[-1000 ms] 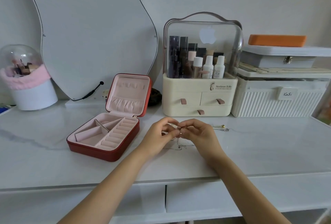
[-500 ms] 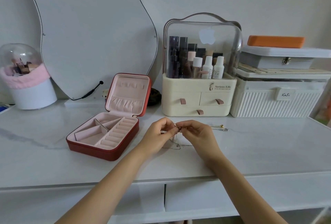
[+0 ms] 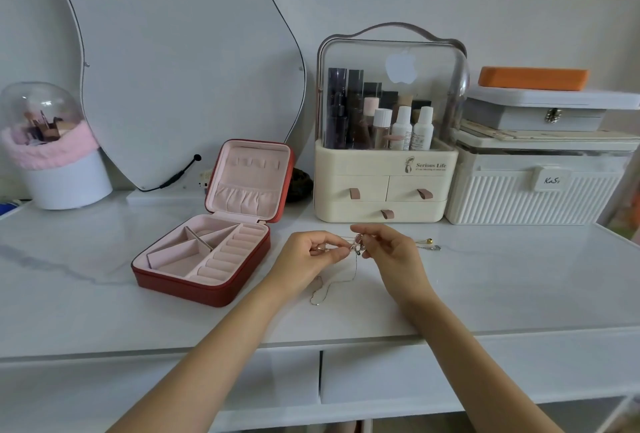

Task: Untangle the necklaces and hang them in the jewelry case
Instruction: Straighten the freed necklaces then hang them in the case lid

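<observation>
Head view looks down on a white marble-patterned dressing table (image 3: 104,294), where a person works at a knot of thin silver necklace chains (image 3: 355,247). Both hands are raised just above the tabletop and drawn close together. The left hand (image 3: 311,252) pinches the tangle between thumb and fingertips from one side; the right hand (image 3: 391,252) pinches it from the other, fingers curled. A loose length of chain droops from the knot and trails onto the table below the hands, ending in a small loop near the left wrist. More chain runs out to the right behind the right hand, where a small gold bead (image 3: 429,241) and a silver end lie on the surface.

So the untangling step is in hand, and it looks far from finished: nothing hangs in the case yet. The red jewelry case with pale pink lining (image 3: 207,290) sits open to the left of the hands, its lid upright, a row of small tabs near the lid's top and a gathered pocket beneath them. Whether one chain is already free I cannot tell.

The next move likely calls for gentle, small pulls, teasing one strand out of the knot rather than tugging, since chains this fine could tighten or snap.
</observation>
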